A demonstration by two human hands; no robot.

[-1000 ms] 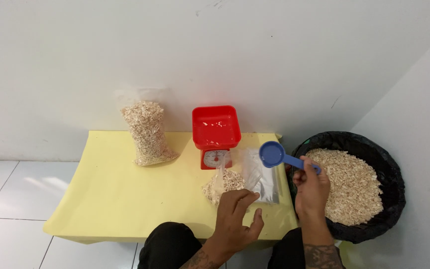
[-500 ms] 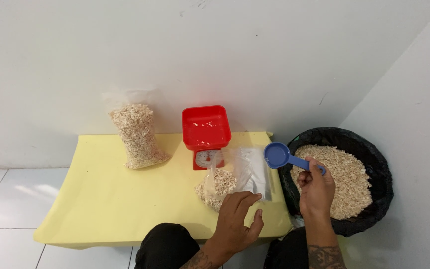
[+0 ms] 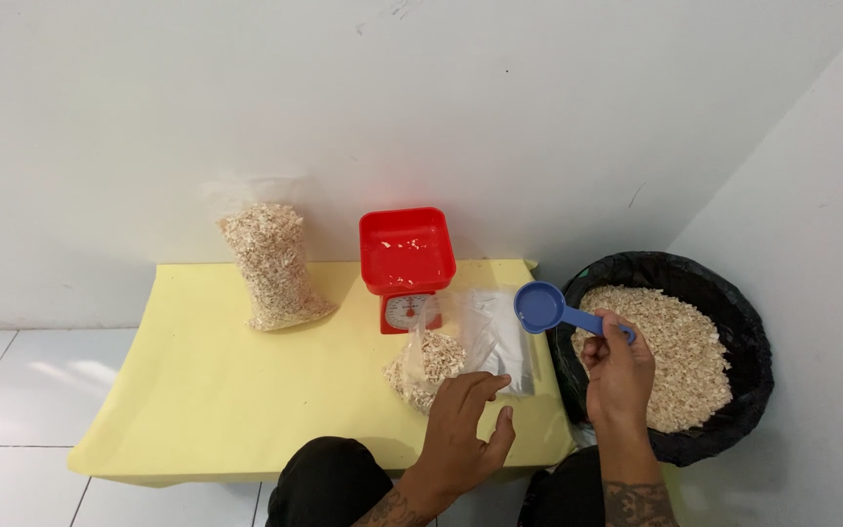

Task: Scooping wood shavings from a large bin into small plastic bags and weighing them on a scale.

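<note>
Right of centre, a blue scoop point(image 3: 541, 306) is pinched by its handle in the right hand point(image 3: 620, 376), its bowl held level beside the black tub of flakes point(image 3: 680, 353). At lower centre the left hand point(image 3: 461, 426) is spread over the clear bags point(image 3: 498, 337) on the yellow worktop point(image 3: 197, 390), a part-filled bag point(image 3: 426, 366) lying just beside its fingertips.

Both forearms are bare, no sleeves, with dark tattoos near the bottom edge. The left hand point(image 3: 462, 429) and right hand point(image 3: 619, 376) are gloveless, and the knees wear black trousers point(image 3: 329, 478).
</note>
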